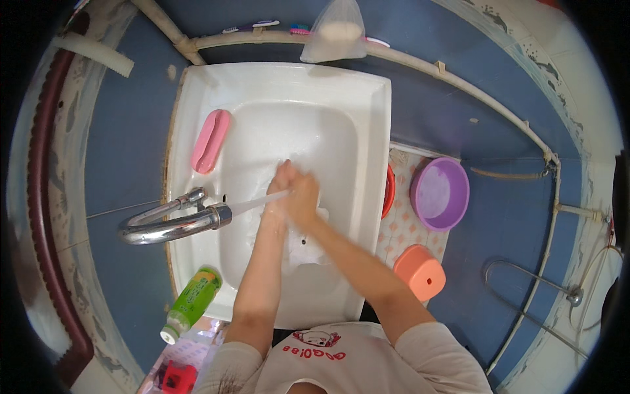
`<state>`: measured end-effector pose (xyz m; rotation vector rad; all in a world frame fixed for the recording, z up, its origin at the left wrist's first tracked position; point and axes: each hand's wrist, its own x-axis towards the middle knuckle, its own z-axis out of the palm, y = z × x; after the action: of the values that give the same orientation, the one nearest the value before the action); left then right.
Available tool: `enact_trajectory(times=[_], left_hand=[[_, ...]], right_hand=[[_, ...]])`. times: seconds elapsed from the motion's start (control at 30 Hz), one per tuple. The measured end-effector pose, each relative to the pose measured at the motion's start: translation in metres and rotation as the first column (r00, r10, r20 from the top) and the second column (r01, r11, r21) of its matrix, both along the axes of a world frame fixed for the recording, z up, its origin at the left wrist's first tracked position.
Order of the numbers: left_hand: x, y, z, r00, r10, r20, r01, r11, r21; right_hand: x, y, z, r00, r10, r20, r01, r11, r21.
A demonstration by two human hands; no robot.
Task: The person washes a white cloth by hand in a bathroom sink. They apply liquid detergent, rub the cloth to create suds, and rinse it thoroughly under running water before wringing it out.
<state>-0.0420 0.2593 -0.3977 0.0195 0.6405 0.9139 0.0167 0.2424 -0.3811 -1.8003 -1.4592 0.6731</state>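
Water runs from the chrome faucet (177,229) onto my two hands, which meet over the basin of a white sink (305,123). My left hand (281,181) lies under the stream. Against it, on its right side, rests my right hand (302,199), slightly blurred, its fingers bent over the left one. The fingers overlap, so I cannot tell whether anything small is between them. A pink soap dish (210,142) sits on the ledge by the faucet. At the sink's near left corner stands a green bottle with a white cap (193,301).
A purple basin (439,194), an orange plastic stool (421,273) and part of a red basin (389,191) are on the tiled floor to the right. A mesh bag (337,34) hangs from the wall pipe behind the sink, near several toothbrushes (266,23).
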Motion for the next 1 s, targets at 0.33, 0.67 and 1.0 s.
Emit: enact_trajectory(times=[0.33, 0.67, 1.0], left_hand=[[0.017, 0.003, 0.038, 0.936, -0.016, -0.351, -0.012, 0.997, -0.078], [0.005, -0.008, 0.003, 0.997, 0.015, -0.080, -0.030, 0.982, -0.188], [-0.041, -0.040, -0.006, 0.942, 0.099, -0.321, -0.026, 0.974, 0.225]], right_hand=[[0.008, 0.029, -0.009, 0.994, -0.087, 0.065, 0.088, 0.996, -0.017], [0.020, 0.041, 0.001, 0.989, -0.150, -0.017, 0.144, 0.970, -0.194], [0.016, -0.002, 0.058, 0.440, -0.239, -0.865, -0.023, 0.961, -0.277]])
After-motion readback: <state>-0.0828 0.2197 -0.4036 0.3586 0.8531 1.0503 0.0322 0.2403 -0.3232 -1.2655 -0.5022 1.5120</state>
